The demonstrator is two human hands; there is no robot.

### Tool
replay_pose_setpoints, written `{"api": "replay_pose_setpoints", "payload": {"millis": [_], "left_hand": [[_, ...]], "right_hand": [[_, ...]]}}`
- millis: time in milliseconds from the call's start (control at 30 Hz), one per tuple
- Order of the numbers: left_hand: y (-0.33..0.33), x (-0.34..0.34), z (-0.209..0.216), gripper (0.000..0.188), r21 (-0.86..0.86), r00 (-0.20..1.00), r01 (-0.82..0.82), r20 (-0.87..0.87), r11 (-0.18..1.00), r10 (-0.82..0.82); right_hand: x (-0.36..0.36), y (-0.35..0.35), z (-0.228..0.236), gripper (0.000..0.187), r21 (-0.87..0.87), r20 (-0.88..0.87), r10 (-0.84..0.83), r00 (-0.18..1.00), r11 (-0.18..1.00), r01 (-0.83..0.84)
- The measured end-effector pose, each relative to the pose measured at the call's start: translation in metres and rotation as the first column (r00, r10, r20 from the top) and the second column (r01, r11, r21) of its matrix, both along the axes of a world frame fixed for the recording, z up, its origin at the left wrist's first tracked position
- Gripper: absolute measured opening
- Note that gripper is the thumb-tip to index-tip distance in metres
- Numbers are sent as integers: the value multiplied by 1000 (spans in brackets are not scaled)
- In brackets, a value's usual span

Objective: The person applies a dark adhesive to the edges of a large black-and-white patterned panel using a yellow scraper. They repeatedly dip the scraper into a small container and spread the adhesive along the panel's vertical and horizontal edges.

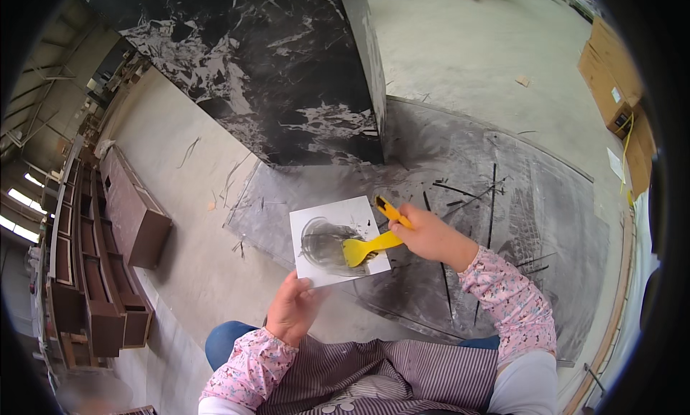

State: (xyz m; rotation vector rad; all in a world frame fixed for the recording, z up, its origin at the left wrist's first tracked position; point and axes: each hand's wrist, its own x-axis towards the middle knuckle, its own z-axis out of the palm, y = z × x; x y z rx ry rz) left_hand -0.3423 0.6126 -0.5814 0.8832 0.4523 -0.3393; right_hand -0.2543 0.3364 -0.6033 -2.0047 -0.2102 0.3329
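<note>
My left hand [293, 311] grips the lower left edge of a white square board [302, 224], thumb on top. Grey-black paste [323, 244] is smeared in a rounded patch over the board's middle. My right hand [435, 237] is closed around a yellow scraper [357, 252], whose wide blade rests on the paste. From the same fist a second yellow piece [388, 210] with a dark end sticks out toward the upper left; its kind is unclear. Beyond the board stands a large black block [295, 77] with white marble-like veining, its lower corner close to the board.
A dusty grey sheet [546, 199] covers the floor at right, with several thin black strips [492, 206] scattered on it. Brown wooden cabinet units [118, 271] line the left. Cardboard boxes [611, 77] stand at the far right. My lap, under a striped apron [424, 372], is below the board.
</note>
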Motion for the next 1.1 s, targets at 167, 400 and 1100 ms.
{"api": "replay_pose_setpoints", "payload": {"millis": [167, 400, 1100], "left_hand": [[10, 2, -6, 46, -35, 1000, -27, 11, 999, 27], [19, -3, 0, 43, -69, 1000, -15, 25, 998, 16], [51, -3, -20, 39, -108, 997, 69, -16, 992, -71]], "right_hand": [[10, -30, 4, 39, -177, -47, -69, 997, 982, 59], [56, -57, -48, 30, -331, -56, -240, 969, 920, 209], [162, -20, -121, 16, -567, 208, -98, 973, 799, 201]]}}
